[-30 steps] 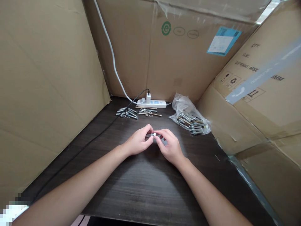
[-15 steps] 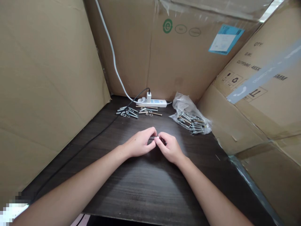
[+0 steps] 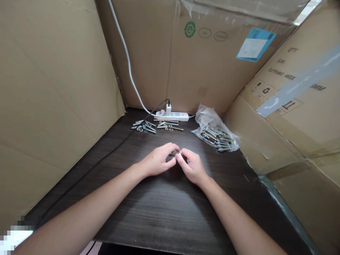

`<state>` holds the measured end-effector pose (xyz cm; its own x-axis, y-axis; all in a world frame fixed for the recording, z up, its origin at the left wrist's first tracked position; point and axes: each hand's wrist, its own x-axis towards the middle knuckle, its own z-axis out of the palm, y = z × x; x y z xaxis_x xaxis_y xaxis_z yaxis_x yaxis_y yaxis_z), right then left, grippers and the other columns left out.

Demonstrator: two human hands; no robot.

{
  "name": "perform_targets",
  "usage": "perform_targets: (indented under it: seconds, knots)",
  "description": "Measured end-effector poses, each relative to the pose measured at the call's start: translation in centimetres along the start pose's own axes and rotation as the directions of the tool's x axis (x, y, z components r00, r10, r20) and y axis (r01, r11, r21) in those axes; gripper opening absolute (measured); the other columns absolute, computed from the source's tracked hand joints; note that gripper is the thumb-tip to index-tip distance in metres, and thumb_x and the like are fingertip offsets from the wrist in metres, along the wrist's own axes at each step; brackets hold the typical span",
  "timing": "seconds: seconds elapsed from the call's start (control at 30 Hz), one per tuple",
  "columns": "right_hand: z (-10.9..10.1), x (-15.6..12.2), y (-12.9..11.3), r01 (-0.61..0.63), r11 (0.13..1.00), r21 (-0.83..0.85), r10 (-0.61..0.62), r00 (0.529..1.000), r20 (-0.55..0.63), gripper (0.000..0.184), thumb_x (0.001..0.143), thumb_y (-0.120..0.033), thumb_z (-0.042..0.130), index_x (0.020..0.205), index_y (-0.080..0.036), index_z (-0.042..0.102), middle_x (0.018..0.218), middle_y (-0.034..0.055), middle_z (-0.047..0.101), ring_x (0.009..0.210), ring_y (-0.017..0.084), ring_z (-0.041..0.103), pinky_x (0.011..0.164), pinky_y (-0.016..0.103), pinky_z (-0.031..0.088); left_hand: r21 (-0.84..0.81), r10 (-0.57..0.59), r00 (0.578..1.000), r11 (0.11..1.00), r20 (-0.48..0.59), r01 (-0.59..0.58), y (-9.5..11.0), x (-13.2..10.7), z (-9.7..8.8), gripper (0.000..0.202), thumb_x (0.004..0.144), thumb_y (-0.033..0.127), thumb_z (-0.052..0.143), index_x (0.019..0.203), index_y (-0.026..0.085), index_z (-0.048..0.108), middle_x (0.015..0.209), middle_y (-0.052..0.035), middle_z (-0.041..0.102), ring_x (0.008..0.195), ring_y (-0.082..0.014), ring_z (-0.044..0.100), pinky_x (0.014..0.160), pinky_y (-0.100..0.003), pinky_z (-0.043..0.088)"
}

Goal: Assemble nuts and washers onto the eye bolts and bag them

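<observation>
My left hand [image 3: 161, 160] is closed, its fingers curled round a small metal bolt [image 3: 173, 154]. The bolt lies roughly level, and most of it is hidden by fingers. From the other side my right hand [image 3: 193, 165] pinches the same bolt's end between thumb and forefinger. Both hands meet just above the middle of the dark table [image 3: 159, 209]. Beyond them lie loose metal sleeves and bolts [image 3: 149, 128] with washers [image 3: 145, 131], and a second group of long bolts [image 3: 172, 128] with several rings.
A clear plastic bag [image 3: 208, 115] full of anchor bolts [image 3: 216, 137] rests at the back right. Behind the loose parts is a white power strip [image 3: 180, 116] with a plugged-in charger [image 3: 168, 109]. A black cable [image 3: 106, 154] crosses the left side. Cardboard boxes [image 3: 148, 53] wall in the table.
The fingers of both hands have shifted slightly around the bolt, with the right forefinger a little raised. The things on the table stay where they were.
</observation>
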<state>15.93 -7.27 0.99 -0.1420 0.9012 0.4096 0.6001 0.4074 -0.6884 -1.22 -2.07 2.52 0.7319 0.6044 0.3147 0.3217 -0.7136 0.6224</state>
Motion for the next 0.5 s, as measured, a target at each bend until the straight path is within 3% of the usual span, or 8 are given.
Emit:
perform_targets:
  seconds: [0.2,0.37,0.5]
  knots:
    - [-0.09,0.02,0.30,-0.033,0.999,0.007,0.033,0.999,-0.003,0.032,0.093,-0.036,0.042,0.066,-0.019,0.045,0.061,-0.0024,0.044,0.058,0.011,0.043,0.056,0.023,0.032,-0.003,0.065,0.997,0.998,-0.034,-0.065,-0.03,0.08,-0.05,0.019,0.086,0.019,0.047,0.104,0.019,0.054,0.094,-0.0024,0.058,0.084,-0.0135,0.056,0.076,-0.025,0.046]
    - [-0.25,-0.07,0.63,-0.057,0.998,0.003,0.056,0.998,0.023,0.041,0.097,-0.037,0.032,0.062,-0.020,0.045,0.059,-0.0012,0.047,0.056,0.012,0.045,0.058,0.025,0.033,0.012,0.055,0.997,0.998,-0.051,-0.055,-0.19,0.14,0.28,0.014,0.085,0.019,0.048,0.098,0.019,0.053,0.093,-0.0024,0.058,0.084,-0.0138,0.056,0.076,-0.025,0.046]
    - [-0.55,-0.07,0.56,-0.074,0.997,-0.028,0.073,0.996,-0.047,0.030,0.094,-0.034,0.035,0.073,-0.020,0.051,0.065,-0.0005,0.051,0.061,0.014,0.048,0.061,0.025,0.035,0.017,0.008,0.998,1.000,-0.063,-0.007,-0.23,0.16,0.41,0.012,0.085,0.021,0.048,0.096,0.019,0.052,0.092,-0.0020,0.058,0.080,-0.0138,0.055,0.074,-0.026,0.046]
